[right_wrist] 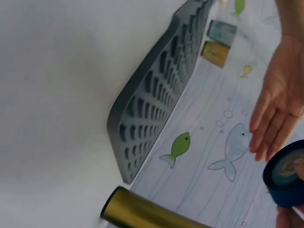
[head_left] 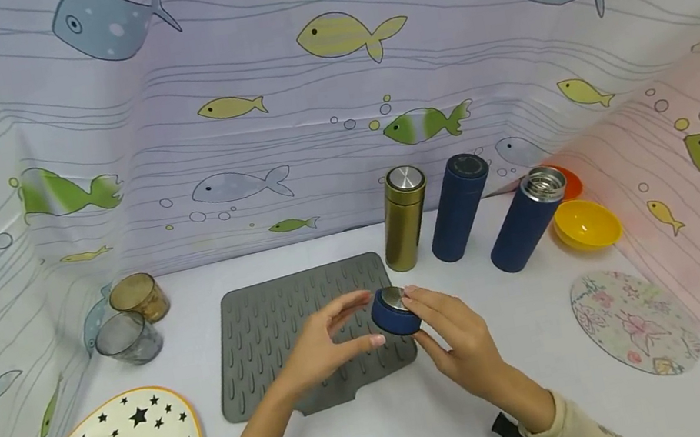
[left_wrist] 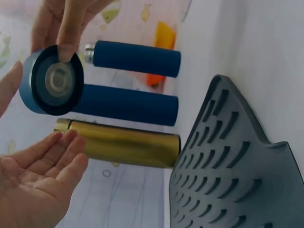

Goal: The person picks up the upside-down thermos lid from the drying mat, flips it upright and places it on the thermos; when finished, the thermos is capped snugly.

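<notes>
A blue flask lid (head_left: pixel 392 314) with a silver top is held above the right edge of the grey drying mat (head_left: pixel 253 345). My right hand (head_left: pixel 460 336) pinches it between thumb and fingers. In the left wrist view the underside of the lid (left_wrist: pixel 58 80) faces the camera, and the right thumb presses on it. My left hand (head_left: pixel 319 345) is beside the lid with its fingers extended, apart from it and holding nothing. Behind the hands stand a gold flask (head_left: pixel 403 229), a blue flask (head_left: pixel 459 208) with its cap on, and a blue flask (head_left: pixel 523 223) whose steel mouth is uncovered.
Two tinted glasses, one amber (head_left: pixel 140 297) and one grey (head_left: pixel 129 339), stand at the back left. An oval cat placemat (head_left: pixel 167 415) lies front left, a round floral mat (head_left: pixel 636 324) at right. Behind the uncovered flask are yellow (head_left: pixel 589 225) and orange (head_left: pixel 570 181) bowls.
</notes>
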`<state>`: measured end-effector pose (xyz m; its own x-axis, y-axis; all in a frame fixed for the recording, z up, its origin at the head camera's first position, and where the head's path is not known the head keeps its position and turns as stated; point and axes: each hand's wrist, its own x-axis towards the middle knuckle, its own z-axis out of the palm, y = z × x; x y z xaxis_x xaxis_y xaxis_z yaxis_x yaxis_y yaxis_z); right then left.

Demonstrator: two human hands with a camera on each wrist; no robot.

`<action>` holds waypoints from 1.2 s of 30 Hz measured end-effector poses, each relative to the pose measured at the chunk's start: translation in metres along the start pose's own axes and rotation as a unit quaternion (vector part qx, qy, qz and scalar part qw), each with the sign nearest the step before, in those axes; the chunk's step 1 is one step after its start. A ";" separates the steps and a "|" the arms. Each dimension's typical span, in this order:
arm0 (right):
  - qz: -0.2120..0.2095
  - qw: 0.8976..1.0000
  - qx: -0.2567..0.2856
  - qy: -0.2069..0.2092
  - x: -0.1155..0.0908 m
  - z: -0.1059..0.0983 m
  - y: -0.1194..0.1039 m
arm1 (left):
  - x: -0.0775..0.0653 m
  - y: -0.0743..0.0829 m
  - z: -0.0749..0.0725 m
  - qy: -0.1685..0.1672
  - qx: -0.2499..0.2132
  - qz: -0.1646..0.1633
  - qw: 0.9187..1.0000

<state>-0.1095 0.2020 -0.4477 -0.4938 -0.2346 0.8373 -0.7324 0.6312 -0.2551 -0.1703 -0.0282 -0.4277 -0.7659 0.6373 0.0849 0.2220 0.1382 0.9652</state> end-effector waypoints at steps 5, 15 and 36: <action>-0.109 0.992 -0.059 0.015 0.000 -0.002 0.002 | 0.003 0.003 0.005 -0.032 0.008 0.013 0.999; -0.189 0.978 -0.092 0.002 0.000 -0.006 0.001 | 0.005 0.008 0.028 -0.016 0.050 0.046 0.998; 0.312 0.912 -0.106 0.245 -0.011 -0.057 0.093 | 0.082 0.052 0.035 0.048 0.025 0.066 0.996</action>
<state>-0.1451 0.3058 -0.4528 -0.4765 0.5457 0.6893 -0.2476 0.6690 -0.7008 -0.2005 0.0577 -0.3789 -0.7812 0.5778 0.2365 0.3536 0.0973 0.9303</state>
